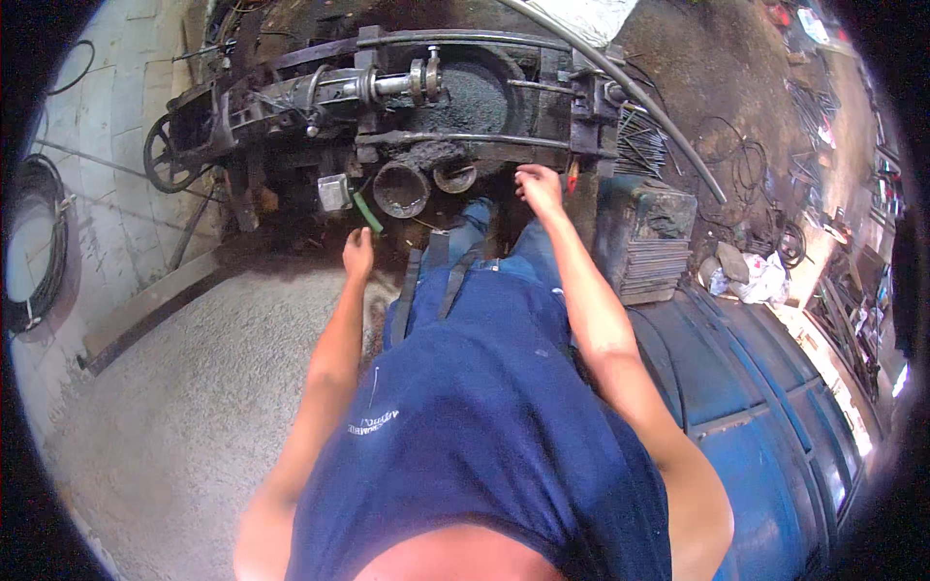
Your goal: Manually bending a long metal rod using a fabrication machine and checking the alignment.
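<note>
My left hand [358, 252] is at the lower end of a green handle [367, 213], fingers bent and seemingly closed on it. That handle slants beside a small pale grey box [334, 193] on the machine's near side. My right hand [540, 190] hovers before the machine's right part, its fingers curled in; anything inside them is too small to make out. Between my hands stand two round, open-topped containers, a larger one [401, 190] and a smaller one [455, 177]. Behind them a dark, greasy machine [465, 138] has metal rods and a horizontal cylinder [392, 85].
Dark grey granular material [470, 100] lies in the machine's round basin. A handwheel [172, 155] stands at its left end. A long bent pipe [659, 111] crosses above the right side. Stacked metal plates [654, 254] and a blue metal surface [765, 474] lie at my right.
</note>
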Tool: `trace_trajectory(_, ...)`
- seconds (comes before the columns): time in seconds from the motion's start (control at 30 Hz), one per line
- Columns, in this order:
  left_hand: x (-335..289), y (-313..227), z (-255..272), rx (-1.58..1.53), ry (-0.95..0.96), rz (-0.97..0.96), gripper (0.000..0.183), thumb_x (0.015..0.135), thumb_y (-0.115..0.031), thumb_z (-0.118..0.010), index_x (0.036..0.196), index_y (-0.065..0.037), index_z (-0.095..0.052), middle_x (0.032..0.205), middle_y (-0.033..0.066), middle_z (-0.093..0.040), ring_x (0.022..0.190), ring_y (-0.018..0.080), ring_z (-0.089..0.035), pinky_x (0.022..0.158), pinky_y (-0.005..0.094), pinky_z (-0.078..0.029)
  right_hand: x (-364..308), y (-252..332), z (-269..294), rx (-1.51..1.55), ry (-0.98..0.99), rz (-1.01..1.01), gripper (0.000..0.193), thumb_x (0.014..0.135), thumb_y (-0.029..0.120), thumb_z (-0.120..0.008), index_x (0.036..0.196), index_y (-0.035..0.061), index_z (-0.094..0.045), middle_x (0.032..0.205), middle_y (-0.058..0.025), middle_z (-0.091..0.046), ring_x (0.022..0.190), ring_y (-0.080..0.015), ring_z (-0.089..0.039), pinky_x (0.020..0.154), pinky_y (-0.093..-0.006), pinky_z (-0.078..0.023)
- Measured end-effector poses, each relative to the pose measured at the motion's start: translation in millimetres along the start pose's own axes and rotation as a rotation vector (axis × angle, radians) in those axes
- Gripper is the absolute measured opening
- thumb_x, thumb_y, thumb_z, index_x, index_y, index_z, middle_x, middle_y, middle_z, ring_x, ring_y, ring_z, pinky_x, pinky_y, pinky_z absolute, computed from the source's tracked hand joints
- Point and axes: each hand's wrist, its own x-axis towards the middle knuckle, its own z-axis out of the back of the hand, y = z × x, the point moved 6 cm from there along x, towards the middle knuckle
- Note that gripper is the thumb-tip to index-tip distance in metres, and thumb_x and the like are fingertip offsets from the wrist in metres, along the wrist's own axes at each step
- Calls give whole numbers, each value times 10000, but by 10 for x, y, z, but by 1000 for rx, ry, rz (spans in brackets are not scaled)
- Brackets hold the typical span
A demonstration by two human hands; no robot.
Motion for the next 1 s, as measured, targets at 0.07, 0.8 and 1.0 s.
trace_trajectory(0.07,168,395,-184,-138,175,127,727,930,-625,-460,1296,-6,-566,1225,198,-627,1124,326,-588,963,410,-429,-27,194,446,143,-99,27,218,870,95,-635,1057,-3,-689,815,-87,-696,624,-146,-637,573,-273,-517)
trace_trajectory(0.8,65,281,-685,-975,76,543,714,942,-642,-325,1321,-57,-477,1077,98,-610,967,240,-571,903,429,-439,1061,1839,1792,201,-187,630,186,853,25,-656,1024,-34,-699,885,-69,-686,802,-100,-629,734,-235,-498)
trace_trajectory(1.0,-98,297,-747,-1040,6,527,808,927,-668,-358,1408,-19,-374,1182,140,-592,1052,280,-563,938,452,-446,1096,1859,1726,212,-83,715,163,864,6,-623,994,-28,-716,954,-80,-705,881,-138,-644,855,-262,-494)
